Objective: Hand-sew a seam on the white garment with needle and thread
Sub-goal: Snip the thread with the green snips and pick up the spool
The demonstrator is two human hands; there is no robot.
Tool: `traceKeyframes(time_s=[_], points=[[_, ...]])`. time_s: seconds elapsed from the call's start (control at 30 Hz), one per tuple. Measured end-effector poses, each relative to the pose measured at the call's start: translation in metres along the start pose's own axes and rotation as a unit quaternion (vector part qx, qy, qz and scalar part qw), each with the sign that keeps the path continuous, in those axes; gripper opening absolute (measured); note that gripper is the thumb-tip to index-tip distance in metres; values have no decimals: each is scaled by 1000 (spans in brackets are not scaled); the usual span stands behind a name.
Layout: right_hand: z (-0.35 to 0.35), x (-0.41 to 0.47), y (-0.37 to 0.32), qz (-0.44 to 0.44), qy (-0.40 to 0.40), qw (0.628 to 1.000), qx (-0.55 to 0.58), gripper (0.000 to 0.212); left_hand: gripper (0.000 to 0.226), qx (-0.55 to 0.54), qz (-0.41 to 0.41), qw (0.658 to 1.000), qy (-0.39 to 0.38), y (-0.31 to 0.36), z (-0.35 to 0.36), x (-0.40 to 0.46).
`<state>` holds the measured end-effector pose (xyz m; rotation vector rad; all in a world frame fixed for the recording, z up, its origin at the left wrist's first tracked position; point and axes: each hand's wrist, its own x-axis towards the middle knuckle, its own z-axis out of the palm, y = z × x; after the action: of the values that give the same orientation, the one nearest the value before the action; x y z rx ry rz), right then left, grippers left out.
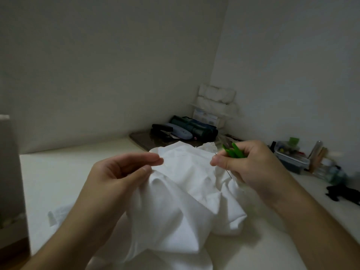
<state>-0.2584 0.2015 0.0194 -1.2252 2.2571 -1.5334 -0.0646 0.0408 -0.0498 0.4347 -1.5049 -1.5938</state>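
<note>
The white garment [185,201] lies bunched on the pale table in front of me. My left hand [116,178] is at its left side, thumb pressing into a fold, fingers extended above the cloth. My right hand [251,164] is at the garment's right edge and grips green-handled thread snips [234,152], their metal tips pointing up and away. The same hand pinches a thin needle [228,172] between thumb and forefinger, its point slanting down over the cloth. I cannot make out any thread.
A dark tray [144,142] in the back corner carries a stapler, a dark green pouch and other items. White stacked boxes [216,102] stand in the corner. A sewing-supply box [292,158], bottles and a black object [342,193] sit along the right wall.
</note>
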Motion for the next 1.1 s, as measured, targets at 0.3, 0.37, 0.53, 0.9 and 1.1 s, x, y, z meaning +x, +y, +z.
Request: traceKeyframes(time_s=[0.3, 0.37, 0.53, 0.9, 1.1], points=[[-5, -2, -25, 11, -24, 998, 49, 11, 33, 452, 6, 890, 56, 12, -17, 0], [-2, -4, -29, 18, -33, 998, 48, 18, 29, 453, 74, 888, 38, 26, -6, -3], [2, -14, -35, 25, -72, 996, 43, 21, 17, 205, 41, 969, -129, 66, 34, -6], [-10, -38, -21, 16, -105, 993, 48, 17, 14, 123, -23, 986, -112, 55, 66, -20], [-51, -44, -9, 39, -118, 976, 180, 32, 18, 117, -12, 992, -54, 49, 81, -17]])
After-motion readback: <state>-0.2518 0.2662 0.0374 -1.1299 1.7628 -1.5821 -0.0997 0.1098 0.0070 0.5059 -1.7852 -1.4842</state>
